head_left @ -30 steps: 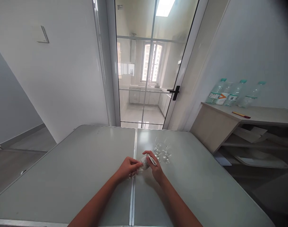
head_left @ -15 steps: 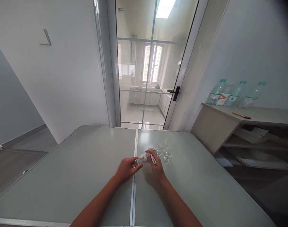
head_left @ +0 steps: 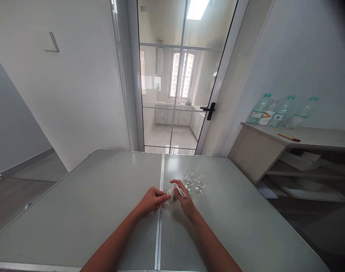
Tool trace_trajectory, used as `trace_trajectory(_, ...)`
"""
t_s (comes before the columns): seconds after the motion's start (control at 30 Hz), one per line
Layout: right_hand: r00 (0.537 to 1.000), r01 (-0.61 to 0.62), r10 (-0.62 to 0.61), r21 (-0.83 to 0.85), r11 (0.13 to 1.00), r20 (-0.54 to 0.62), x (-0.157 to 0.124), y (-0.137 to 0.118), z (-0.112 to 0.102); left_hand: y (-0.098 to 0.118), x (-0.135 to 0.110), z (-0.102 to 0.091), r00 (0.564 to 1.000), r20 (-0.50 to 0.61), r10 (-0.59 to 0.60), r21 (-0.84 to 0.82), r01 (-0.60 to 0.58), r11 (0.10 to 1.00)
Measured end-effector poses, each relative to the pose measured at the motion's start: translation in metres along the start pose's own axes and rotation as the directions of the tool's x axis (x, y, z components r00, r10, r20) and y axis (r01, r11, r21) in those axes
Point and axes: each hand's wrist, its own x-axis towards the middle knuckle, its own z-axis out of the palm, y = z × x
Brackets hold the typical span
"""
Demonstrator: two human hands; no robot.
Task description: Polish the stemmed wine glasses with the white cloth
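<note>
Just above the middle seam of the table, my left hand (head_left: 151, 200) is closed around a small clear stemmed glass (head_left: 167, 202), which lies tilted with its bowl toward the right. My right hand (head_left: 187, 202) grips a folded white cloth (head_left: 180, 191) and presses it against the bowl. Part of the cloth appears to be inside the glass, though the fingers hide the exact contact. Right behind my right hand, several similar clear stemmed glasses (head_left: 200, 186) stand upright in a tight group.
The grey-green table (head_left: 76, 211) has a metal seam (head_left: 158, 241) down its middle. At the right, a wooden shelf unit (head_left: 260, 147) holds several plastic bottles (head_left: 280, 113) and a brush (head_left: 289, 137). Beyond the table is a glass door (head_left: 158, 128) with a black handle (head_left: 209, 110).
My left hand has rolled over, tilting the glass further. My right hand has shifted slightly left, bringing the cloth closer to my left fingers. The standing glasses are now less covered by my right hand.
</note>
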Motion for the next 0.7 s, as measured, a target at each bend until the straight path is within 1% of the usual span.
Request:
trace_trajectory(0.1,0.995,0.1,-0.103,-0.141,0.985,-0.012,-0.002,0.001,-0.002,0.001,0.0,-0.004,0.987,0.084,-0.138,-0.201,0.153,0.968)
trace_trajectory(0.17,0.98,0.183,-0.196,-0.266,0.947,-0.023,-0.003,0.003,-0.004,0.001,0.002,-0.005,0.97,0.11,-0.216,-0.293,0.239,0.926)
trace_trajectory(0.2,0.97,0.225,-0.242,-0.32,0.92,-0.014,-0.003,0.005,-0.005,0.0,0.003,-0.005,0.965,0.118,-0.232,-0.314,0.258,0.914)
trace_trajectory(0.23,0.958,0.269,-0.286,-0.364,0.892,0.009,-0.003,0.007,-0.007,0.0,0.004,-0.004,0.967,0.12,-0.223,-0.31,0.25,0.917)
trace_trajectory(0.27,0.946,0.311,-0.323,-0.395,0.864,0.038,-0.003,0.008,-0.008,0.0,0.005,-0.003,0.975,0.115,-0.189,-0.281,0.214,0.936)
trace_trajectory(0.3,0.934,0.345,-0.352,-0.414,0.842,0.062,-0.003,0.009,-0.009,-0.001,0.006,-0.002,0.987,0.095,-0.131,-0.231,0.15,0.961)
trace_trajectory(0.33,0.927,0.361,-0.368,-0.42,0.833,0.068,-0.003,0.009,-0.009,-0.003,0.006,0.0,0.997,0.049,-0.055,-0.16,0.062,0.985)
trace_trajectory(0.37,0.93,0.349,-0.364,-0.409,0.843,0.041,-0.003,0.009,-0.009,-0.006,0.006,0.001,0.999,-0.017,0.034,-0.063,-0.035,0.997)
trace_trajectory(0.4,0.941,0.309,-0.339,-0.375,0.874,-0.016,-0.002,0.008,-0.009,-0.009,0.007,0.002,0.986,-0.095,0.134,0.062,-0.128,0.99)
trace_trajectory(0.43,0.953,0.25,-0.289,-0.317,0.915,-0.084,-0.001,0.006,-0.009,-0.014,0.007,0.002,0.957,-0.164,0.239,0.207,-0.203,0.957)
trace_trajectory(0.47,0.965,0.182,-0.22,-0.238,0.954,-0.145,0.0,0.004,-0.008,-0.019,0.007,0.001,0.914,-0.214,0.344,0.358,-0.255,0.898)
trace_trajectory(0.5,0.974,0.112,-0.138,-0.147,0.983,-0.18,0.001,0.003,-0.007,-0.024,0.007,0.0,0.869,-0.232,0.437,0.497,-0.28,0.821)
trace_trajectory(0.53,0.981,0.048,-0.058,-0.061,0.997,-0.187,0.002,0.002,-0.005,-0.03,0.007,-0.001,0.833,-0.219,0.509,0.611,-0.289,0.737)
trace_trajectory(0.57,0.985,-0.004,0.005,0.006,1.0,-0.171,0.004,0.001,-0.003,-0.035,0.007,-0.003,0.807,-0.193,0.559,0.694,-0.291,0.659)
trace_trajectory(0.6,0.988,-0.042,0.049,0.05,0.998,-0.144,0.005,0.001,-0.001,-0.039,0.008,-0.004,0.79,-0.166,0.59,0.747,-0.29,0.598)
trace_trajectory(0.63,0.99,-0.069,0.078,0.079,0.995,-0.121,0.006,0.001,0.002,-0.041,0.009,-0.005,0.782,-0.142,0.607,0.778,-0.291,0.557)
trace_trajectory(0.67,0.99,-0.085,0.094,0.097,0.992,-0.101,0.006,0.001,0.004,-0.041,0.009,-0.005,0.781,-0.125,0.612,0.792,-0.293,0.535)
trace_trajectory(0.7,0.991,-0.095,0.104,0.108,0.99,-0.08,0.007,0.001,0.005,-0.04,0.01,-0.005,0.789,-0.112,0.603,0.791,-0.297,0.535)
